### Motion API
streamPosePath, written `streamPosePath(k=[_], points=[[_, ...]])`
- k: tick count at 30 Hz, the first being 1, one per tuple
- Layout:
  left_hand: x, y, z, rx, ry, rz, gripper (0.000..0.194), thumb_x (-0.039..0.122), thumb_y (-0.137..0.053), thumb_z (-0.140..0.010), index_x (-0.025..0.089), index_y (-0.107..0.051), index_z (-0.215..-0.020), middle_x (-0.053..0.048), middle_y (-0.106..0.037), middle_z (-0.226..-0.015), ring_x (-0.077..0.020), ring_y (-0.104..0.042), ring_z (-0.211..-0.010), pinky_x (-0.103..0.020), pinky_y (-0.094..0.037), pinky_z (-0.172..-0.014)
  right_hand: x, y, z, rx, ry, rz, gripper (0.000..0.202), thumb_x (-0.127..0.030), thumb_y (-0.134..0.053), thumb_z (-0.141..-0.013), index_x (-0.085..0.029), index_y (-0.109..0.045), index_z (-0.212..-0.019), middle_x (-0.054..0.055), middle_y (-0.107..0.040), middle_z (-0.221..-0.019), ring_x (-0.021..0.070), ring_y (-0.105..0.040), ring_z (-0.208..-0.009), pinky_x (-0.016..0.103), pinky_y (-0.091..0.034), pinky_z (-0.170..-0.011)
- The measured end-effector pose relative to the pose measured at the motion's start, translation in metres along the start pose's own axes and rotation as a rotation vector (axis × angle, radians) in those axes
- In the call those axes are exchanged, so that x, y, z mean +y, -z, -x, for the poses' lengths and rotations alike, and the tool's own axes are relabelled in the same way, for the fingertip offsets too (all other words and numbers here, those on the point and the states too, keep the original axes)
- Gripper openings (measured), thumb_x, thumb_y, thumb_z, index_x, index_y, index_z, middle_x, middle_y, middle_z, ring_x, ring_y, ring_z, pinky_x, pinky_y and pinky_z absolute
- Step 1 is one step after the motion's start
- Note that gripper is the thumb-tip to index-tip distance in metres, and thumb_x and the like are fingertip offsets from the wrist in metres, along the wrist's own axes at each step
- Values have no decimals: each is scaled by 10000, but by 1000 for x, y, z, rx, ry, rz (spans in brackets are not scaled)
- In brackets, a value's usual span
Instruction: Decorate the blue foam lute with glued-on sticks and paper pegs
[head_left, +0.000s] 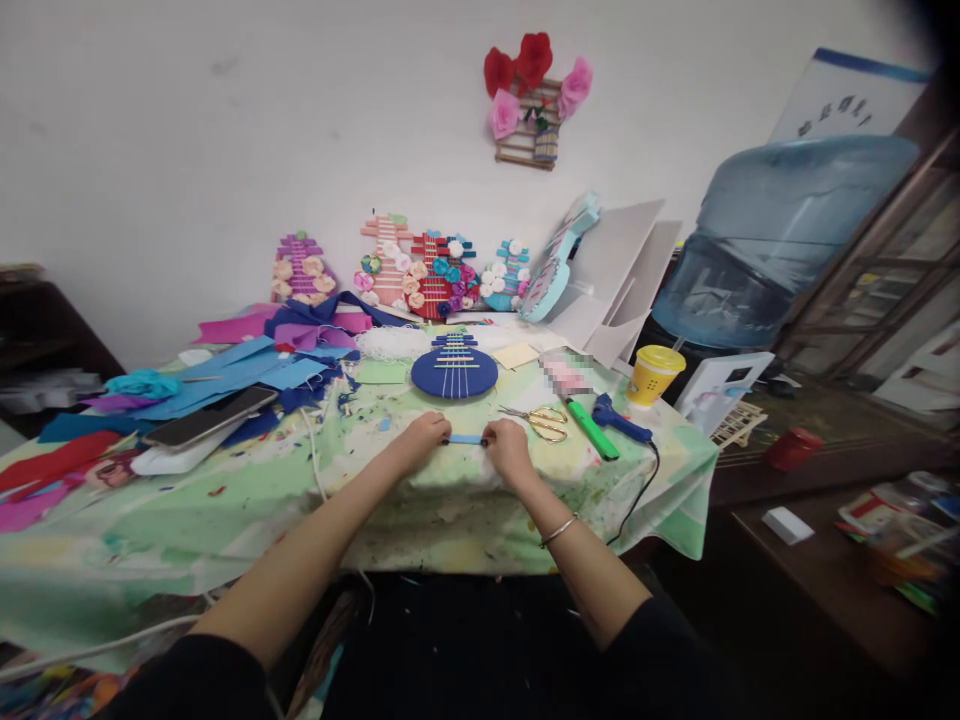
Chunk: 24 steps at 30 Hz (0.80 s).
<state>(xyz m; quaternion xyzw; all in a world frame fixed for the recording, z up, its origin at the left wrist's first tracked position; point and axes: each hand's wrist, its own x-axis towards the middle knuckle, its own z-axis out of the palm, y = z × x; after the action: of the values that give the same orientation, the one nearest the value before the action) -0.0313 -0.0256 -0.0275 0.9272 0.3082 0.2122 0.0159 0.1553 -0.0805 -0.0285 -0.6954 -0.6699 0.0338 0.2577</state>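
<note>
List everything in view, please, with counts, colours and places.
Pipa craft: one, navy, centre
Flowered pipas: at least five, multicoloured, back
Guitar craft: one, light blue, back right
Fabric pieces: many, mixed, left
Phone: one, black, left
Scissors: one, gold, right
Utility knife: one, green, right
Glue gun: one, blue, right
Cup: one, yellow, right
Water bottle: one, blue, right
Paper flowers: four, red and pink, wall
Tablecloth: one, green, below
Strip: one, light blue, front centre
Bracelet: one, silver, right forearm
Left hand: one, bare, strip's left end
Right hand: one, bare, strip's right end
</note>
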Motion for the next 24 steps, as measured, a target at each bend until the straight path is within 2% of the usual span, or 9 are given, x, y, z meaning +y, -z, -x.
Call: streamPosePath(k=[2, 6, 12, 15, 18, 21, 24], points=[[5, -1, -4, -51, 63, -54, 208, 41, -424, -732, 142, -605, -749, -93, -586, -801, -190, -518, -822, -290, -404, -758, 0, 1, 1, -3, -23, 10, 217, -121, -527, -740, -175, -729, -801, 91, -691, -854, 177, -593, -837, 232, -377, -716], [10, 0, -17, -153, 276, -82, 225, 26, -456, -662, 144, -641, -713, -101, -620, -799, -200, -550, -825, -281, -406, -734, 1, 2, -3, -48, -62, 16, 195, -169, -553, -741, -181, -734, -813, 82, -706, -826, 171, -614, -806, 225, -390, -705], [5, 9, -42, -300, 486, -94, 98, 93, -585, -602, 153, -662, -595, -77, -630, -574, -191, -592, -666, -244, -413, -623, 0, 5, -20, -113, -142, 49, 203, -136, -550, -705, -128, -722, -811, 132, -707, -809, 198, -643, -778, 230, -411, -650], [5, 16, -51, -372, 533, -79, 51, 108, -624, -586, 146, -653, -568, -70, -603, -490, -190, -594, -610, -241, -421, -603, 0, 7, -28, -137, -166, 69, 204, -147, -569, -684, -114, -709, -829, 156, -701, -830, 214, -648, -781, 235, -419, -632], [6, 21, -53, -405, 543, -47, 59, 113, -644, -585, 149, -649, -631, -49, -614, -499, -174, -585, -564, -238, -425, -584, -1, 9, -34, -167, -168, 74, 193, -161, -595, -662, -129, -703, -819, 154, -700, -831, 233, -646, -807, 246, -430, -632], [6, 22, -51, -414, 534, 3, 79, 122, -639, -611, 170, -635, -675, -3, -613, -504, -134, -570, -528, -207, -417, -562, -3, 10, -35, -191, -147, 67, 173, -149, -600, -654, -158, -698, -796, 127, -703, -848, 231, -643, -830, 247, -435, -638], [4, 20, -48, -419, 516, 47, 50, 128, -618, -633, 169, -608, -605, 21, -561, -443, -118, -555, -508, -186, -398, -531, -4, 11, -33, -192, -109, 54, 180, -137, -603, -653, -195, -692, -799, 82, -704, -875, 211, -634, -865, 233, -434, -663]])
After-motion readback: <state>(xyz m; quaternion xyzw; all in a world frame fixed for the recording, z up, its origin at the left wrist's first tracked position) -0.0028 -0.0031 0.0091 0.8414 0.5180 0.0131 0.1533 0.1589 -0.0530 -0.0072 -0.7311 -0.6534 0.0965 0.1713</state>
